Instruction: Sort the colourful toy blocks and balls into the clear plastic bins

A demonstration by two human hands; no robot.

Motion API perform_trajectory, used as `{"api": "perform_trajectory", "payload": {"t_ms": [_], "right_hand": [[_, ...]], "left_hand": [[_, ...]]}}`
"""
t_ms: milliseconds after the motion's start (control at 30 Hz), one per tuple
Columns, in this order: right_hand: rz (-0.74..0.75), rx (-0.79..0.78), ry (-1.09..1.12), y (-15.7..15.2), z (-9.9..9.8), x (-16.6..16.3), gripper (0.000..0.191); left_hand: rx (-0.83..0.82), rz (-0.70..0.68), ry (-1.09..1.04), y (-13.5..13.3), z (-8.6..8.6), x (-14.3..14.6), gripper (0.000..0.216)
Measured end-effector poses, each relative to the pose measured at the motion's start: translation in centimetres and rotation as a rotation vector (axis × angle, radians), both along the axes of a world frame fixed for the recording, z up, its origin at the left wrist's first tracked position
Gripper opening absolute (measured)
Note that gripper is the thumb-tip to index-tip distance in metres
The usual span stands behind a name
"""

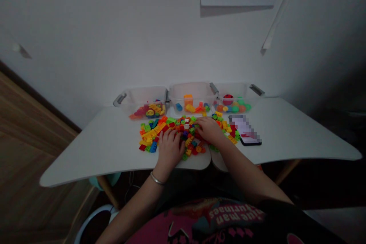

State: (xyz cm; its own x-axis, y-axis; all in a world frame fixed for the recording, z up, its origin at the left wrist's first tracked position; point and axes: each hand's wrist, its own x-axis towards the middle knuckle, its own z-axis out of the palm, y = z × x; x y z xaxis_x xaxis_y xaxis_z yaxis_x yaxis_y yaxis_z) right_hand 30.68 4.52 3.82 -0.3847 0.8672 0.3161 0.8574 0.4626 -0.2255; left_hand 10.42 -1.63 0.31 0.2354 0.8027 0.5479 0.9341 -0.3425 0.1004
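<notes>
A loose pile of colourful plastic building bricks (148,134) lies on the white table in front of me. My left hand (170,145), with a silver bangle at its wrist, rests on the left-middle of the pile, fingers spread and bent downward. My right hand (210,129) reaches in from the right, its fingers stretched over the bricks and slightly curved. Its fingertips are partly lost among the pieces, and I see no brick lifted in either hand. A white brick (187,126) and small wheel-like pieces (198,148) lie between the hands.
Three clear bins stand along the wall: a left bin (134,97) with mixed pieces, a middle bin (191,87) with a few bricks, and a right bin (233,88) with balls. A phone (246,129) lies right of the pile. The table's front edge (100,175) curves near me.
</notes>
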Motion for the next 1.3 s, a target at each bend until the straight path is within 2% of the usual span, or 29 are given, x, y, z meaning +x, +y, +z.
{"api": "perform_trajectory", "payload": {"t_ms": [667,900,1000,1133,1233,1300], "right_hand": [[-0.099,0.056,0.047,0.0,-1.7,-0.1,0.023],[-0.118,0.095,0.212,0.1,-1.6,-0.2,0.024],[-0.112,0.137,0.380,0.8,-0.5,0.5,0.025],[-0.102,0.288,0.621,3.3,2.8,2.3,0.021],[-0.093,0.366,0.644,5.9,5.2,3.7,0.021],[-0.121,0.373,0.599,7.7,6.1,4.2,0.021]], "left_hand": [[0.015,-0.009,-0.002,0.0,0.0,-0.1,0.033],[0.012,-0.007,-0.001,0.0,0.0,0.0,0.033],[0.007,-0.007,0.001,0.0,0.0,-0.1,0.033],[-0.003,-0.008,-0.013,0.0,0.0,-0.1,0.034],[-0.003,-0.009,-0.028,-0.1,0.0,-0.1,0.033],[-0.006,-0.009,-0.031,-0.1,0.0,-0.1,0.033]]}}
